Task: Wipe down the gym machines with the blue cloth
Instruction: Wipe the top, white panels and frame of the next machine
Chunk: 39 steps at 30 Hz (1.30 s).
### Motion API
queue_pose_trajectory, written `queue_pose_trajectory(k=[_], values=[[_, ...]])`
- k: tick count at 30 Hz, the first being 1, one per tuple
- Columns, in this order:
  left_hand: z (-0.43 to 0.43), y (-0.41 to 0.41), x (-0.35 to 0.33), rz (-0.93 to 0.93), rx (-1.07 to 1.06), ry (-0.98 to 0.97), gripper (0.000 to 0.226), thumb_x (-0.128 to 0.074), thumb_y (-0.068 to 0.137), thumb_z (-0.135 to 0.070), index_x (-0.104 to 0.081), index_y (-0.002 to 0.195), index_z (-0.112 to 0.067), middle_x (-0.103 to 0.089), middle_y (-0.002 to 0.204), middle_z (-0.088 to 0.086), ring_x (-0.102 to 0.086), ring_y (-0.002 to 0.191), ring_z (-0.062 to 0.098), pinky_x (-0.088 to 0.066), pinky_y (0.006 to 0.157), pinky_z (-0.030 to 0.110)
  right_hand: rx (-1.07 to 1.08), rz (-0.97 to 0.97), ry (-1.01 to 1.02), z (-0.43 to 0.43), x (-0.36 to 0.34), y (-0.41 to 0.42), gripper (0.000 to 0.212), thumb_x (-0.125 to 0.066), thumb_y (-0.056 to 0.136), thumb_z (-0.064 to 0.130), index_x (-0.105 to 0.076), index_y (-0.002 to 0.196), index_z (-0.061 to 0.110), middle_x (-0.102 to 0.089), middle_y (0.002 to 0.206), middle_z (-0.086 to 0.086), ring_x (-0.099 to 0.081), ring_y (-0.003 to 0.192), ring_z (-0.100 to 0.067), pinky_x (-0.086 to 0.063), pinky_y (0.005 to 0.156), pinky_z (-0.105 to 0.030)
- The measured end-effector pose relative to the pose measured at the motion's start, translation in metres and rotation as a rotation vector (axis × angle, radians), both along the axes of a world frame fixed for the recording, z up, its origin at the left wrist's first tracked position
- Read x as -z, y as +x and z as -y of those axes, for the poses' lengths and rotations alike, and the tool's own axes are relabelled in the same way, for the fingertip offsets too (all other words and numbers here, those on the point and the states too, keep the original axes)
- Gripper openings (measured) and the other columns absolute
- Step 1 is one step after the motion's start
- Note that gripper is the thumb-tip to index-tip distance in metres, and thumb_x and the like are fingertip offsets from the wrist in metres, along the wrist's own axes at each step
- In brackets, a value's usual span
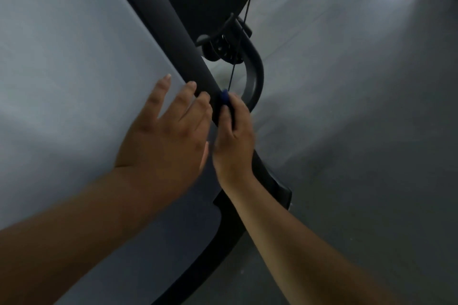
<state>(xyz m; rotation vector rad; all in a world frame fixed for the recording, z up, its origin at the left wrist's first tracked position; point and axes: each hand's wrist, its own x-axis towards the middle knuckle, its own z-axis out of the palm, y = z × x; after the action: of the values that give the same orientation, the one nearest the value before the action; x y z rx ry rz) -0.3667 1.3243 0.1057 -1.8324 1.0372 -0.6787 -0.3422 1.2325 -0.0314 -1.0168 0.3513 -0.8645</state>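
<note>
1. Two bare hands meet at a gym machine's black bar (pixel 173 32), which slants from the upper left down to the lower right.
2. The right hand (pixel 234 136) grips the blue cloth (pixel 224 99), fingers curled round it, and presses it against the bar's right side.
3. Only a small bunched part of the cloth shows above the fingers, so its long axis cannot be told.
4. The left hand (pixel 168 136) is released, with straight, spread fingers. Its fingertips touch the bar just beside the cloth, and the rest lies over the grey panel (pixel 62 57).
5. Beyond the hands, a thin cable (pixel 233 74) drops from a black pulley (pixel 223 49) beside a curved black tube (pixel 255 74), above the grey floor (pixel 347 131).
</note>
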Motion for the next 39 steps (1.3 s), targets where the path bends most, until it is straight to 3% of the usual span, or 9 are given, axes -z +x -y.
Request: queue_pose_trajectory(k=[5,8,12,16,20,24,28,34,39], values=[[-0.001,0.006,-0.007,-0.022,0.068,-0.064,0.068,-0.048,0.107,-0.047,-0.048,0.162,-0.006,-0.044,0.169,0.019,-0.033,0.162,0.037,-0.014,0.133,0.061,0.137,-0.338,-0.166,-0.002,0.04,0.004,0.033,-0.039,0.114,0.047,-0.057,0.142,0.049,-0.062,0.139,0.024,-0.043,0.148,-0.006,-0.026,0.129,-0.055],[-0.002,0.008,-0.007,-0.016,0.089,-0.078,0.067,-0.05,0.106,-0.045,-0.051,0.16,-0.005,-0.045,0.168,0.02,-0.034,0.161,0.039,-0.015,0.133,0.061,0.026,-0.198,0.044,-0.002,0.026,0.001,0.031,-0.044,0.115,0.039,-0.063,0.14,0.04,-0.067,0.132,0.019,-0.058,0.131,-0.001,-0.046,0.119,-0.042],[-0.004,0.002,-0.007,-0.002,0.069,-0.046,0.07,-0.032,0.109,-0.049,-0.037,0.167,-0.01,-0.033,0.176,0.017,-0.022,0.166,0.035,-0.006,0.134,0.06,0.029,-0.021,-0.159,-0.015,0.008,-0.01,0.04,-0.051,0.115,0.022,-0.056,0.155,0.03,-0.054,0.157,0.016,-0.047,0.149,-0.003,-0.039,0.125,-0.032],[-0.013,-0.001,-0.024,0.026,0.096,-0.06,0.071,-0.041,0.107,-0.052,-0.041,0.167,-0.013,-0.033,0.176,0.018,-0.022,0.166,0.036,-0.008,0.133,0.062,0.022,-0.195,0.16,-0.022,0.027,-0.016,0.03,-0.044,0.117,0.033,-0.06,0.138,0.047,-0.062,0.134,0.03,-0.054,0.128,0.013,-0.046,0.12,-0.04],[-0.019,0.001,-0.037,0.04,0.118,-0.073,0.071,-0.05,0.106,-0.051,-0.048,0.163,-0.009,-0.037,0.173,0.021,-0.029,0.164,0.037,-0.012,0.132,0.063,-0.02,-0.08,0.109,-0.016,-0.021,-0.012,0.029,-0.047,0.117,0.029,-0.062,0.135,0.045,-0.063,0.133,0.027,-0.055,0.127,0.012,-0.045,0.112,-0.025],[-0.018,-0.005,-0.042,0.059,0.082,-0.036,0.073,-0.032,0.11,-0.055,-0.036,0.169,-0.014,-0.024,0.178,0.019,-0.019,0.167,0.037,-0.005,0.133,0.063,-0.011,-0.038,-0.12,-0.028,-0.017,-0.017,0.042,-0.046,0.118,0.029,-0.047,0.159,0.036,-0.045,0.16,0.025,-0.038,0.151,0.004,-0.032,0.128,-0.027],[-0.016,-0.007,-0.063,0.091,0.066,-0.086,0.073,-0.029,0.109,-0.057,-0.03,0.172,-0.018,-0.022,0.179,0.018,-0.017,0.167,0.037,-0.004,0.132,0.065,-0.047,-0.182,0.103,-0.02,-0.011,-0.018,0.035,-0.043,0.117,0.037,-0.052,0.151,0.043,-0.059,0.144,0.022,-0.053,0.135,0.006,-0.043,0.124,-0.042],[-0.016,-0.006,-0.097,0.143,0.053,-0.116,0.071,-0.022,0.112,-0.053,-0.028,0.171,-0.015,-0.022,0.179,0.018,-0.016,0.167,0.037,-0.004,0.132,0.066,-0.063,0.11,-0.182,-0.016,-0.087,-0.014,0.041,-0.046,0.118,0.023,-0.051,0.158,0.028,-0.05,0.159,0.021,-0.043,0.151,-0.001,-0.036,0.126,-0.03],[-0.024,-0.01,-0.129,0.158,0.025,-0.123,0.076,-0.015,0.111,-0.057,-0.015,0.174,-0.015,-0.009,0.182,0.016,-0.007,0.169,0.036,-0.002,0.131,0.067,-0.046,-0.12,-0.064,-0.031,-0.072,-0.019,0.041,-0.041,0.118,0.038,-0.045,0.157,0.048,-0.044,0.16,0.029,-0.04,0.149,0.007,-0.035,0.129,-0.04]])
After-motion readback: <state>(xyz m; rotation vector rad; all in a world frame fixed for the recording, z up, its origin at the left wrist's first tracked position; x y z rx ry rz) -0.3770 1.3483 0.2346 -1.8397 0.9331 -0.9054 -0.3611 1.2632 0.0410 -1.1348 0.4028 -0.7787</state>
